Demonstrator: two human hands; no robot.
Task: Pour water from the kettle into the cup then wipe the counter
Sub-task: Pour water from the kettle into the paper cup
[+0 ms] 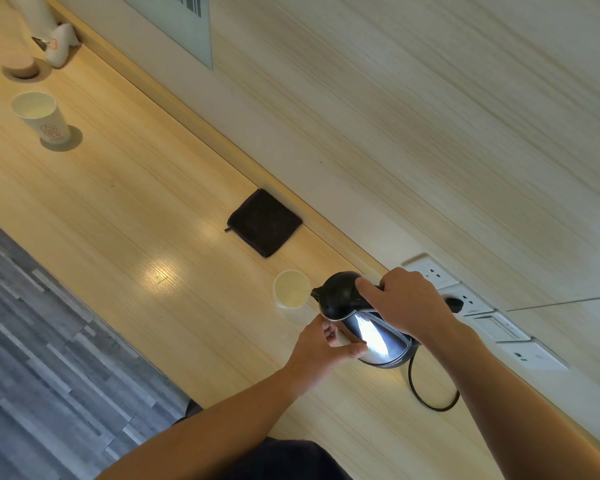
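Observation:
A steel kettle (371, 336) with a black lid and spout stands on the wooden counter (136, 209), its spout pointing at a small paper cup (291, 289) just to its left. My right hand (406, 303) is closed over the kettle's top and handle. My left hand (326, 344) touches the kettle's shiny side low down, fingers curled against it. A folded black cloth (265, 221) lies flat on the counter against the wall, beyond the cup.
A second paper cup (40, 116) with a red logo stands far left. Behind it are a round wooden coaster (21, 64) and white items. Wall sockets (465, 296) sit right of the kettle, and its black cord (430, 396) loops on the counter.

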